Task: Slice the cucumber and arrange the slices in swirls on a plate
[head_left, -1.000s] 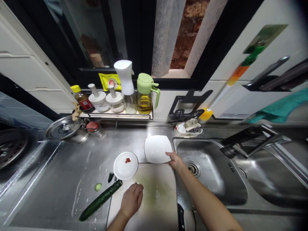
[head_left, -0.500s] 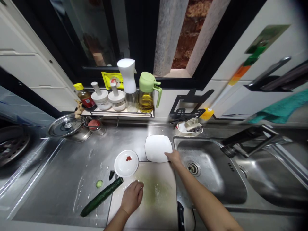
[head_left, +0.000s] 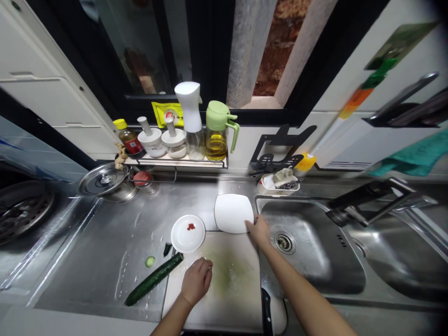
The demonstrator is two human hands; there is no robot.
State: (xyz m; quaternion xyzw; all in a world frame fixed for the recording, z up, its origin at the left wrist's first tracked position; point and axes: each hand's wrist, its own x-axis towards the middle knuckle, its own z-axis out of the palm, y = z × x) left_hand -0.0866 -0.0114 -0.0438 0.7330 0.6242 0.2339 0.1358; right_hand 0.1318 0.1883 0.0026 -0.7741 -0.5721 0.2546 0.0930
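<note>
My right hand (head_left: 259, 229) grips the right edge of a white squarish plate (head_left: 234, 212), thumb on top and the other fingers at the rim. The plate lies at the far end of a pale cutting board (head_left: 241, 298) with a wet greenish stain. Over the board's left part rests my left hand (head_left: 198, 279), its fingers curled in and nothing showing in them. A cucumber (head_left: 154, 280) lies to its left, one end at the board's edge. Behind that hand, a round white plate (head_left: 188, 234) carries small red pieces (head_left: 191, 227).
A black-handled knife (head_left: 267, 310) lies along the board's right side, beside the sink (head_left: 308, 275). A cucumber slice (head_left: 150, 261) and a dark green end piece (head_left: 167, 248) lie on the steel counter. Behind stand an oil jug (head_left: 217, 133), seasoning jars and a lidded pot (head_left: 108, 182).
The view has shifted slightly, so everything sits a little further right and higher. My right hand stays at the squarish plate's edge. My left hand remains curled over the board.
</note>
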